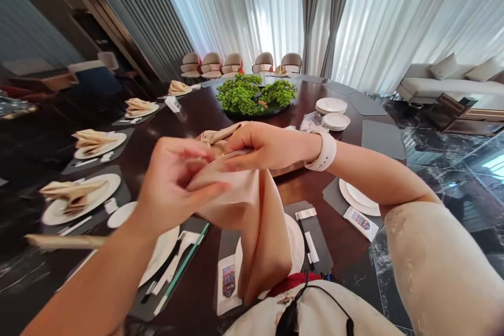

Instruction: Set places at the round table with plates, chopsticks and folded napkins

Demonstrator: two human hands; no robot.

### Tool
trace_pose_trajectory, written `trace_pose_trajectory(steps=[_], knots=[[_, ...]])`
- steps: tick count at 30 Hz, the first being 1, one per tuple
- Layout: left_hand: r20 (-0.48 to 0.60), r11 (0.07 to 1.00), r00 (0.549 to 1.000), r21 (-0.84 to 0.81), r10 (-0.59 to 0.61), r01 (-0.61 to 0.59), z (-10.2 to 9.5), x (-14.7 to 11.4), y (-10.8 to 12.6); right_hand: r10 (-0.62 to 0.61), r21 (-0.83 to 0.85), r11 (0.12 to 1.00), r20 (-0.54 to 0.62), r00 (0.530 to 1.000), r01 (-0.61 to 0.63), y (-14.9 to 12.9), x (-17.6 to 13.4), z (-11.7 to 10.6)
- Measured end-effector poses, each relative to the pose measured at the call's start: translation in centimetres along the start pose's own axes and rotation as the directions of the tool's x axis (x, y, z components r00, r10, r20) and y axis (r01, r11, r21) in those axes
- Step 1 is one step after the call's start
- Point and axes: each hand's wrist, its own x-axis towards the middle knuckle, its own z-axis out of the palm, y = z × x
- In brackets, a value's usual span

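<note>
A beige cloth napkin (263, 226) hangs from both my hands above a place setting, its lower part draping over a white plate (296, 241). My left hand (177, 184) is curled round the napkin's gathered upper edge, slightly blurred. Pinching the same cloth from above is my right hand (260, 142), which wears a white watch band on its wrist. Beside the plate lie a printed white packet (229, 282) and a dark pair of chopsticks (304, 244) in a paper sleeve. Behind my hands, more folded beige cloth (214, 136) is partly hidden.
Along the round table's left side stand plates with folded napkins (92, 140). Stacked white plates (331, 106) sit at the right, near a green plant centrepiece (244, 94). A teal-edged stick (183, 268) lies left of the place setting. Chairs (212, 63) line the far side.
</note>
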Motion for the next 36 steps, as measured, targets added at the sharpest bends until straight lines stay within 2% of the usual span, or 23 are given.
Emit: trace_pose_trajectory(steps=[2, 3, 4, 6, 9, 11, 13, 15, 20, 24, 26, 27, 29, 31, 33, 36], knots=[[0.237, 0.986, 0.958, -0.018, -0.158, 0.167, -1.5, -1.4, -0.2, -0.053, 0.012, 0.998, -0.051, 0.997, 0.054, -0.6, -0.9, -0.3], [0.324, 0.981, 0.928, -0.003, -0.183, 0.195, -2.0, -2.1, -0.3, -0.083, 0.014, 0.996, -0.053, 0.995, 0.084, -0.9, -1.4, -0.4], [0.366, 0.983, 0.915, 0.009, -0.172, 0.181, -2.3, -2.7, -0.4, -0.112, -0.005, 0.994, -0.040, 0.993, 0.112, -1.1, -1.8, -0.5], [0.334, 0.994, 0.936, 0.029, -0.110, 0.106, -1.9, -3.8, -0.2, -0.167, -0.054, 0.984, 0.020, 0.986, 0.168, -1.5, -2.6, -0.4], [0.251, 0.994, 0.967, 0.086, 0.038, -0.061, 0.9, -5.1, 0.7, -0.209, -0.107, 0.967, 0.197, 0.958, 0.233, -1.6, -3.5, 0.3], [0.250, 0.978, 0.958, 0.114, 0.140, -0.173, 3.2, -5.4, 1.2, -0.217, -0.113, 0.957, 0.324, 0.921, 0.265, -1.8, -3.9, 0.6], [0.304, 0.964, 0.935, 0.131, 0.184, -0.233, 5.1, -5.2, 1.4, -0.232, -0.095, 0.952, 0.398, 0.888, 0.292, -2.1, -4.4, 0.4], [0.385, 0.970, 0.910, 0.115, 0.155, -0.214, 6.2, -4.8, 1.2, -0.233, -0.086, 0.951, 0.427, 0.874, 0.296, -2.6, -5.0, -0.2], [0.522, 0.999, 0.852, -0.003, 0.046, -0.052, 7.2, -4.3, 1.0, -0.161, -0.054, 0.978, 0.410, 0.898, 0.200, -3.5, -6.2, -1.7], [0.666, 0.988, 0.745, -0.136, 0.038, 0.072, 7.6, -4.2, 1.2, -0.100, -0.012, 0.994, 0.358, 0.928, 0.112, -3.9, -7.1, -2.4], [0.687, 0.987, 0.725, -0.140, 0.036, 0.084, 7.1, -4.0, 1.1, -0.046, -0.041, 0.997, 0.294, 0.955, 0.061, -4.1, -7.5, -2.8], [0.673, 0.991, 0.740, -0.108, 0.013, 0.080, 6.6, -3.7, 0.9, -0.014, -0.084, 0.996, 0.242, 0.970, 0.035, -4.2, -7.8, -3.1], [0.597, 0.998, 0.801, 0.008, -0.049, 0.055, 4.9, -3.1, 0.5, 0.051, -0.238, 0.971, 0.114, 0.992, -0.023, -4.2, -8.5, -3.8], [0.496, 0.993, 0.866, 0.119, -0.061, 0.001, 2.7, -2.0, 0.1, 0.047, -0.428, 0.903, 0.001, 0.999, -0.043, -3.9, -9.3, -4.5], [0.425, 0.982, 0.905, 0.170, 0.007, -0.088, 0.5, -0.6, 0.1, -0.004, -0.593, 0.804, -0.062, 0.998, -0.033, -3.3, -10.0, -5.3], [0.411, 0.959, 0.899, 0.160, 0.152, -0.236, -2.3, 1.6, 1.0, -0.062, -0.737, 0.673, -0.146, 0.987, -0.066, -2.4, -10.6, -6.3]])
